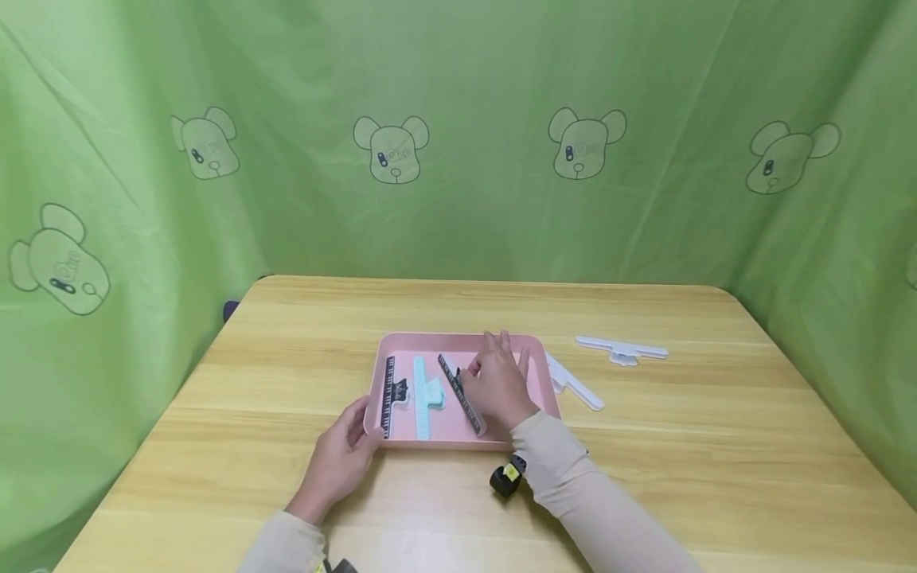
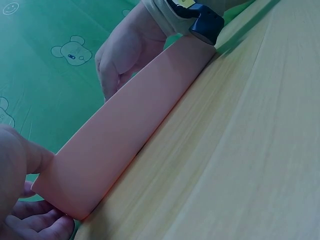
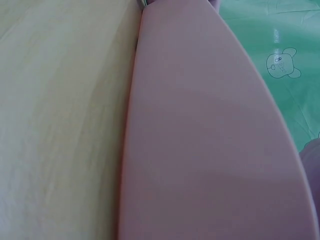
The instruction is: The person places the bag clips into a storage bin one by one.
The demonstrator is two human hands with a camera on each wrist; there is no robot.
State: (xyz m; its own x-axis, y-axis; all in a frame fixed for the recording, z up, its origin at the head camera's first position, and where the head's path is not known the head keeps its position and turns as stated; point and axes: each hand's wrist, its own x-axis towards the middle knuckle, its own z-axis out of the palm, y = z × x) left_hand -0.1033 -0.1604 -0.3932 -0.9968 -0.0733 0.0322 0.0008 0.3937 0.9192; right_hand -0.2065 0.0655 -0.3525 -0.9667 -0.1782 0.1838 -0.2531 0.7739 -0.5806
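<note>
Pink plastic, shallow and rectangular with rounded corners: that's the tray, flat on the pale wood-grain table, and it's where all the handling is. Look along the left of it: a black bar-shaped clip, piano-key marks running down its length, handle pointing right. Beside it lies a mint-blue bar-shaped clip, paler keys, same sideways handle. Next comes a dark, slanting bar-shaped clip, its grey edge showing at the near end, its top leaning left, and here's the right hand over it, thumb and forefinger pinched together on its handle, the other fingers lifted. Most of that handle is hidden by the fingers. Down at the near-left corner, the left hand grips the tray, thumb at the rim, fingers curled round outside. Over on the right, one white bar-shaped clip slants just beside the tray; farther off, a second white clip lies nearly crosswise.
</note>
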